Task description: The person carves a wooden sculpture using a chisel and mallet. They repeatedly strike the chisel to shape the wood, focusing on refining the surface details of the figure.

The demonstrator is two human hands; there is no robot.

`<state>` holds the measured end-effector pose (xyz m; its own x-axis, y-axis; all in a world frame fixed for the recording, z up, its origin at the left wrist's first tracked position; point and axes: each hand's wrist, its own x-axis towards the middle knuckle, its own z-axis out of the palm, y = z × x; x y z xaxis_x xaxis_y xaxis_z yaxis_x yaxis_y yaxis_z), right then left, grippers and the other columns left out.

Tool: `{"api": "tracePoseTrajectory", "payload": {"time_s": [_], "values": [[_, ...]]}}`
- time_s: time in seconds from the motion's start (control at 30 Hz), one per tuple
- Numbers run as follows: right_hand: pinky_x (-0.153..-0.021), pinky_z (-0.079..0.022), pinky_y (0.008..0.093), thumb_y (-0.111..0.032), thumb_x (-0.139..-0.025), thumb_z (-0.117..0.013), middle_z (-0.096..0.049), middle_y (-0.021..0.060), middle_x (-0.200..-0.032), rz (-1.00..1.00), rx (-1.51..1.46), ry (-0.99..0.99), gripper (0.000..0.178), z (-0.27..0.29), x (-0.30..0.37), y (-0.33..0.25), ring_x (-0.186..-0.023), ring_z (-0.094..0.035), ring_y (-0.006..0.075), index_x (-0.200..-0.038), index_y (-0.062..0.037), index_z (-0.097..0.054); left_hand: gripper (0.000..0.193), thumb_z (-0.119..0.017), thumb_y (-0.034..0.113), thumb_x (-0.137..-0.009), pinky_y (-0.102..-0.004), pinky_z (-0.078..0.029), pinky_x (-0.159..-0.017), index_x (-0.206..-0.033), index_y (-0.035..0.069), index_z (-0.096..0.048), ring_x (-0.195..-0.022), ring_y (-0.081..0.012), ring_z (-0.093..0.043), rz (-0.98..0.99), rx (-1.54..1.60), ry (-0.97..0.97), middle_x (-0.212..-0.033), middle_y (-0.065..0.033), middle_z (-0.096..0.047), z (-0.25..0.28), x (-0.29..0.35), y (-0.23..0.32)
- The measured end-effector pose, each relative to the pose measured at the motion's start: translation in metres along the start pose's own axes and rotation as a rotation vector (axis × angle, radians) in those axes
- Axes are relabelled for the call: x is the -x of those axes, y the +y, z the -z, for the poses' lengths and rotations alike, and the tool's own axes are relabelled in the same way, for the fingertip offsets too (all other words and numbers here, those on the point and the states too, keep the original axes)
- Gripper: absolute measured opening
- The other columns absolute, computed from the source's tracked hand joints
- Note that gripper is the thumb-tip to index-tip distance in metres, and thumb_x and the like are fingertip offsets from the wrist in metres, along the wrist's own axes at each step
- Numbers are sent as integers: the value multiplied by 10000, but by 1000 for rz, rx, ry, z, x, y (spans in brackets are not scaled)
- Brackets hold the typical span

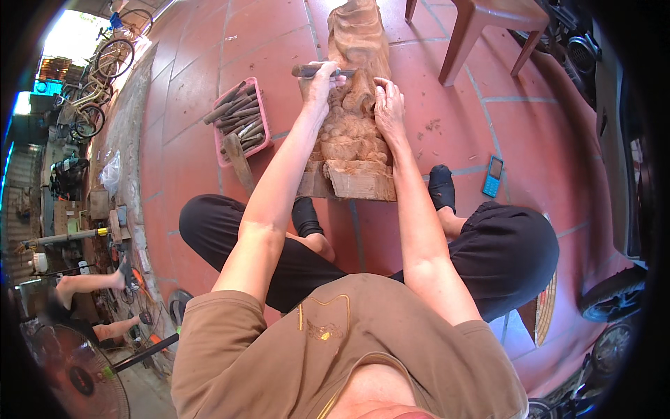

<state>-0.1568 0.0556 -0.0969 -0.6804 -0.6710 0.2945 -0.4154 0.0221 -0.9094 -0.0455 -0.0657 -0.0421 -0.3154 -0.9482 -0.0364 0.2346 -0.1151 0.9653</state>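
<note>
A long carved wooden sculpture (357, 31) lies on the tiles between my legs, its rough block base toward me and draped folds at the far end. My left hand (319, 85) is closed around a wood-carving chisel (304, 71). The chisel lies crosswise, handle to the left, with its dark blade pointing right over the sculpture's middle. Whether the tip touches the wood I cannot tell. On the sculpture's right side rests my right hand (389, 108), fingers loosely curved and apart, holding no tool.
Left of the sculpture, a pink basket (259, 98) holds several chisels; a wooden mallet-like piece (239, 162) leans at its near edge. A blue keypad phone (493, 176) lies right, below a brown plastic stool (464, 42). A fan (80, 377) and another person's legs (91, 283) are lower left.
</note>
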Motion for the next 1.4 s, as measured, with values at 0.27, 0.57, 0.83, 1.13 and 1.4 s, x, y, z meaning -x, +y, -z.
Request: {"api": "tracePoseTrajectory", "payload": {"time_s": [0.27,0.57,0.83,1.13,1.4], "values": [[-963,-437,414,-230,-985,-501,-622,69,-1192,-26,-1,-2,241,4,0,6,-1116,-548,286,-1174,-133,-616,118,-682,73,-799,-276,-531,-437,-785,-7,-597,-500,-173,-642,-3,-117,9,-686,-123,-652,-9,35,21],[-963,-436,419,-233,-990,-486,-618,79,-1196,-10,-15,-12,249,0,-1,6,-1131,-541,294,-1179,-131,-613,108,-682,61,-809,-275,-536,-448,-814,-14,-606,-515,-178,-649,-34,-18,20,-713,-115,-654,-18,24,20],[-956,-442,420,-232,-988,-493,-620,75,-1198,-7,-3,-7,251,6,-1,6,-1114,-551,289,-1186,-131,-610,97,-678,57,-811,-287,-549,-485,-805,-12,-611,-537,-188,-652,-24,-102,-13,-719,-126,-661,-4,40,23],[-956,-442,421,-232,-987,-494,-621,75,-1201,1,-10,1,251,2,-2,6,-1113,-553,287,-1177,-124,-616,108,-680,71,-801,-266,-522,-466,-811,-20,-623,-520,-164,-643,-93,-75,35,-698,-108,-660,-19,45,20],[-958,-441,424,-235,-988,-490,-621,78,-1198,-10,2,-13,251,2,-1,4,-1115,-552,296,-1177,-129,-616,101,-668,64,-827,-306,-572,-547,-833,-20,-613,-613,-223,-681,-52,-104,44,-779,-138,-658,-13,36,26]]}}
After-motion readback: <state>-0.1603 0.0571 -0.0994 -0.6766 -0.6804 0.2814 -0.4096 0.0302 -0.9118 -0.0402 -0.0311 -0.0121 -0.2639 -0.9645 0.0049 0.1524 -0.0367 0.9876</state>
